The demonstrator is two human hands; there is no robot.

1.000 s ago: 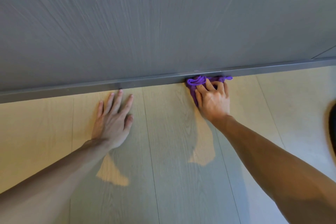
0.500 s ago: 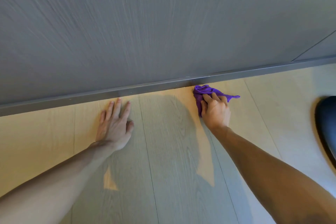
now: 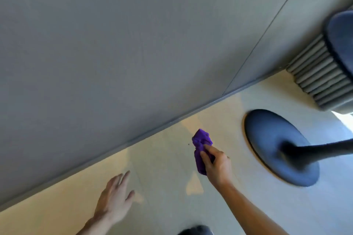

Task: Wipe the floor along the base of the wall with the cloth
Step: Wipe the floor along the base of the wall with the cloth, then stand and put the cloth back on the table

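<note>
Cloth (image 3: 202, 150): purple, bunched into a crumpled roll. Its long axis runs roughly toward the wall (image 3: 133, 44), bunched end nearest the skirting (image 3: 152, 129) but clear of it. Your right hand (image 3: 217, 166) pinches its lower half, over pale wood floor (image 3: 162, 168). Your left hand (image 3: 114, 198) is spread wide, holding nothing. Dark round stand base (image 3: 267, 139) sits to the right.

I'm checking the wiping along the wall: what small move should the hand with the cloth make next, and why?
Probably bring the right hand and its purple cloth back toward the skirting strip: the cloth sits clear of it now, and a dark speck lies between.
</note>
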